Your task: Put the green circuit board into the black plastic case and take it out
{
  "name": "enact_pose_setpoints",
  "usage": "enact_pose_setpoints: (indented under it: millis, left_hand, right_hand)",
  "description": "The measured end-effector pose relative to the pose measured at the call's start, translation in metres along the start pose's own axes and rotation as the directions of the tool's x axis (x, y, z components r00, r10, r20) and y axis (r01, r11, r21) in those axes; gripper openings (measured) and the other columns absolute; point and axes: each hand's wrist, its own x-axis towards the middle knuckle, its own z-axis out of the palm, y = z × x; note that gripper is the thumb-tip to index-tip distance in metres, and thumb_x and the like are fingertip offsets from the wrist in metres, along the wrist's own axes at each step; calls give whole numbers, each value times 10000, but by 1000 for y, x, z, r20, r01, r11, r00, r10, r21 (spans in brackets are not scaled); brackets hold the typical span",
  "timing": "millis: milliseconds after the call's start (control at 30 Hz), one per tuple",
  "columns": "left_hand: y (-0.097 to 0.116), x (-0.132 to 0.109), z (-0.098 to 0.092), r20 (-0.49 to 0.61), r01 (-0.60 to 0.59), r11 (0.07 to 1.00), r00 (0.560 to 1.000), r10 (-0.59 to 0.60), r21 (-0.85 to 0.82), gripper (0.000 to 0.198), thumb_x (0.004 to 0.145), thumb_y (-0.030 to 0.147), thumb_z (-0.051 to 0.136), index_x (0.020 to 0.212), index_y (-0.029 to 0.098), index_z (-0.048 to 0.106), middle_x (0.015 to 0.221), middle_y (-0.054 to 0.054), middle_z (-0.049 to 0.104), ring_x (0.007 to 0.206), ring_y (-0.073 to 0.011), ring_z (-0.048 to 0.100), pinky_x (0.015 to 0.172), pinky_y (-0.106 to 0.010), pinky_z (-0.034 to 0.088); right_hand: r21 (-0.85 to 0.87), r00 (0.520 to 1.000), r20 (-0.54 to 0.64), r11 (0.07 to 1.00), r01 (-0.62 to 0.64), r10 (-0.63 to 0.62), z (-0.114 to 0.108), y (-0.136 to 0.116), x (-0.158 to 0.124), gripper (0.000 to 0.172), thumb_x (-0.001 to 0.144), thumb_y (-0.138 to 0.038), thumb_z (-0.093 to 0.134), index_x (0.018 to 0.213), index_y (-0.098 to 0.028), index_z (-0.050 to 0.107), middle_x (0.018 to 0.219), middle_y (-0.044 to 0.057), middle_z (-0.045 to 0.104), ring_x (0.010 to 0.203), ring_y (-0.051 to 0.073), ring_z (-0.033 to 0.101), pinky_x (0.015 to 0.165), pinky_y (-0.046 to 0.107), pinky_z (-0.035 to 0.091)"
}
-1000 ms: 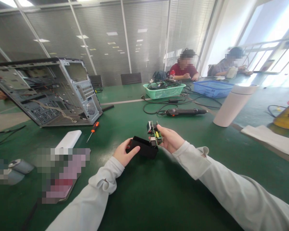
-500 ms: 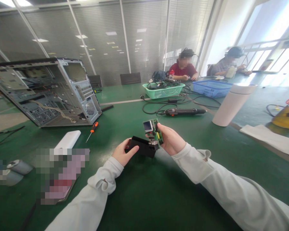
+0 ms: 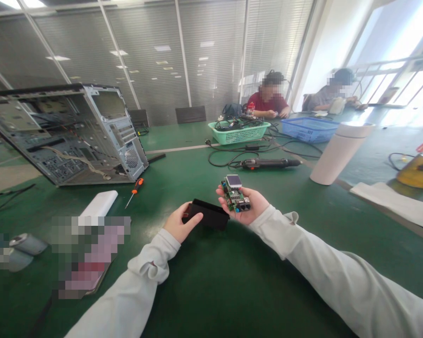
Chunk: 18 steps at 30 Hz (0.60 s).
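Observation:
My left hand grips a black box-shaped case by its left end, thumb across the near side. The case is open at the top. Just right of it, my right hand holds a green circuit board, which rests on the palm and fingers. A small grey screen sits at the board's far end, and dark sockets show at its near edge. Board and case are apart, close to each other over the green table.
An open computer tower stands left, with a screwdriver and white power bank nearby. Ahead lie a corded electric screwdriver, a green basket of cables and a blue basket. A pale tumbler stands right. Two people sit beyond.
The circuit board has moved right, away from the case, and turned so its face and screen tilt upward. My right palm has rolled up beneath it. The left hand and case stay put.

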Motion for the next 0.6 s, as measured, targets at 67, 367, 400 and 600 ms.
enact_pose_setpoints:
  millis: [67, 367, 400, 600]
  left_hand:
    - [0, 0, 0, -3, 5, 1000, 1000, -5, -4, 508, 704, 529, 573, 1028, 138, 598, 946, -106, 705, 888, -257, 653, 818, -393, 504]
    - [-3, 0, 0, -1, -6, 999, 1000, 6, -31, 486, 714, 514, 590, 1031, 145, 606, 958, -108, 705, 898, -263, 657, 821, -401, 515]
    - [-3, 0, 0, -4, -5, 999, 1000, 5, -34, 485, 715, 507, 594, 1036, 145, 604, 964, -109, 704, 901, -262, 658, 826, -402, 516]
    - [-5, 0, 0, 4, 1, 1000, 1000, -1, -24, 470, 724, 489, 589, 1040, 142, 596, 985, -119, 698, 899, -265, 658, 840, -415, 514]
  right_hand:
    - [2, 1000, -20, 1000, 7, -7, -1, -1, 1, 389, 1021, -252, 173, 1066, -106, 531, 938, 78, 606, 670, 159, 595, 547, 239, 500]
    - [-371, 965, -42, 901, 226, -259, -17, -2, 13, 284, 1015, -327, 358, 996, -111, 542, 927, 97, 598, 658, 155, 591, 498, 208, 473]
    - [-449, 946, -18, 849, 280, -322, -24, -4, 13, 252, 984, -340, 455, 988, -108, 554, 906, 96, 599, 667, 158, 589, 496, 200, 469]
    - [-921, 659, 191, 100, 377, -727, -96, -30, -11, 448, 798, -451, 654, 1112, -133, 618, 960, 82, 597, 774, 195, 574, 754, 312, 505]
